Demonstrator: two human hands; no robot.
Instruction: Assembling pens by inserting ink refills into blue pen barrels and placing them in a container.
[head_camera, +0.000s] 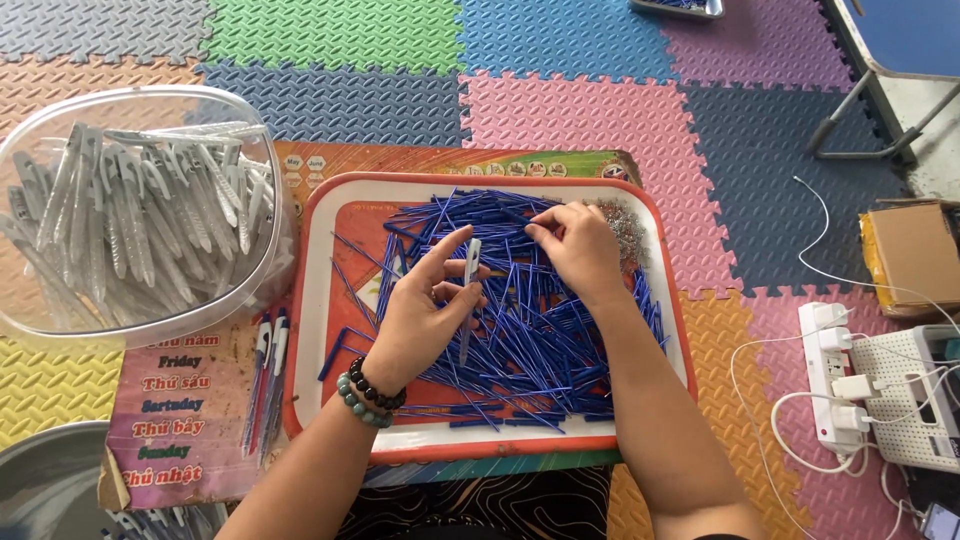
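Note:
My left hand (425, 305), with two bead bracelets at the wrist, holds a pale grey pen barrel (470, 290) upright between thumb and fingers over a red-rimmed tray (312, 300). The tray carries a heap of thin blue pen refills (540, 350). My right hand (578, 245) rests on the heap near the tray's far side, its fingertips pinched on a blue refill. A small pile of tiny metal springs (630, 228) lies just right of that hand.
A clear plastic tub (140, 215) of grey pen barrels stands left of the tray. Several assembled pens (268, 375) lie on a low printed table. A power strip (835, 375) with white cables and a cardboard box (915, 255) sit at right on coloured foam mats.

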